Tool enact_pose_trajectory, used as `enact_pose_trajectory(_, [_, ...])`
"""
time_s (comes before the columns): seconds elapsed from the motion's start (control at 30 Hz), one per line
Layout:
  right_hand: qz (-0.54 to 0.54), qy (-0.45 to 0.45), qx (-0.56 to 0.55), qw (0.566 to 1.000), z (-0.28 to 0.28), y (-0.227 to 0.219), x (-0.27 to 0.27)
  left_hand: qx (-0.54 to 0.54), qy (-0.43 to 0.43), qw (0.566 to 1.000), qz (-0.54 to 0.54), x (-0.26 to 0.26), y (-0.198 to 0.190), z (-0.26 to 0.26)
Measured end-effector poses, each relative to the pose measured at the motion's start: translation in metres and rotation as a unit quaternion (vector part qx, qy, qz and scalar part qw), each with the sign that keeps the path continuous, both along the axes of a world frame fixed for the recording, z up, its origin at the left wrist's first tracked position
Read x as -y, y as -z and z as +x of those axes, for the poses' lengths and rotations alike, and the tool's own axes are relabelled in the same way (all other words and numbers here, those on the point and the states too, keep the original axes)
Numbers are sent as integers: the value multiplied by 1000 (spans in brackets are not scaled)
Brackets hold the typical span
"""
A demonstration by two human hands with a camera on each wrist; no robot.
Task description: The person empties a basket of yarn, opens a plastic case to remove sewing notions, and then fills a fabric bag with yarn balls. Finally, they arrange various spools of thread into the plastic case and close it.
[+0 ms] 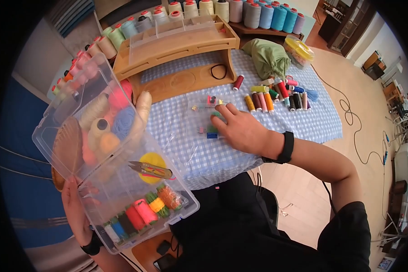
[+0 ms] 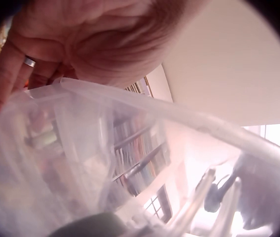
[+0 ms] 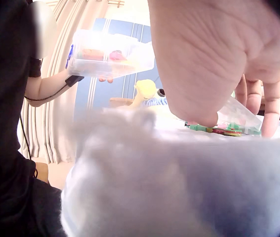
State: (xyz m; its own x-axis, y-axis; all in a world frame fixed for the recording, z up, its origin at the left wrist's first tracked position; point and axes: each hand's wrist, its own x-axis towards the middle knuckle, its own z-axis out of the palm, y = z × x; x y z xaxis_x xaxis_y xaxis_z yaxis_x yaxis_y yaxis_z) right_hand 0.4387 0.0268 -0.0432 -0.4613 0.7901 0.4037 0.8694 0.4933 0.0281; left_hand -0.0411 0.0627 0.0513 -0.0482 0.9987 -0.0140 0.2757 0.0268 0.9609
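My left hand (image 1: 73, 204) grips the hinge side of an open clear plastic box (image 1: 93, 206), held tilted beside the table. In the box lie a row of colored thread bobbins (image 1: 145, 211) and thread snips (image 1: 150, 170) over a yellow round piece (image 1: 155, 159). In the left wrist view, the hand (image 2: 75, 49) is at the edge of the clear plastic (image 2: 140, 106). My right hand (image 1: 245, 130) bends over a small clear case (image 1: 196, 119) on the checked cloth, thumb and fingers at its sides. Small green and blue items show inside; the palm partly hides them.
A wooden stand (image 1: 181, 50) with a clear divided tray sits at the back. Thread spools (image 1: 276, 97) lie to the right, near a green pouch (image 1: 267, 56) and a yellow-lidded tub (image 1: 299, 51). Large thread cones (image 1: 254, 16) line the rear. Yarn balls (image 1: 122, 122) show behind the raised lid.
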Motion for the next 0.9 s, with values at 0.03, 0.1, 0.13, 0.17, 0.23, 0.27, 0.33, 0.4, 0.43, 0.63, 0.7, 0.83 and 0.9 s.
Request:
enact_pose_trajectory(0.03, [-8,4,4,1000,0,0,0,1,0,1000,3,-1,-1,1])
enact_pose_trajectory(0.1, [-17,7,7,1000,1,-1,0,-3,-2,1000,6,1,1,1])
enact_pose_trajectory(0.13, [-17,-1,-7,1000,2,-2,1,-3,-3,1000,8,2,0,3])
enact_pose_trajectory(0.17, [-16,-8,-21,1000,3,-4,0,0,-3,1000,8,2,-2,6])
enact_pose_trajectory(0.23, [-32,2,-30,999,5,-8,-2,3,-3,1000,12,0,-5,7])
enact_pose_trajectory(0.27, [-52,13,-38,998,6,-11,-3,3,-3,1000,11,-1,-4,7])
enact_pose_trajectory(0.33, [-28,19,-39,999,7,-18,-8,3,-2,1000,11,-2,-5,8])
enact_pose_trajectory(0.4, [-5,25,-40,999,11,-26,-13,0,5,1000,15,-2,-6,13])
enact_pose_trajectory(0.43, [9,37,-51,998,14,-30,-17,1,6,1000,15,-2,-7,15])
enact_pose_trajectory(0.63, [53,105,-105,988,28,-42,-28,3,9,1000,17,-7,-4,15])
enact_pose_trajectory(0.7, [44,118,-113,986,28,-46,-24,2,9,1000,20,-7,-4,20])
enact_pose_trajectory(0.83, [85,138,-110,981,29,-48,-24,10,9,1000,23,-8,-4,24])
enact_pose_trajectory(0.9, [78,134,-102,983,35,-55,-26,9,3,1000,18,-8,-4,27])
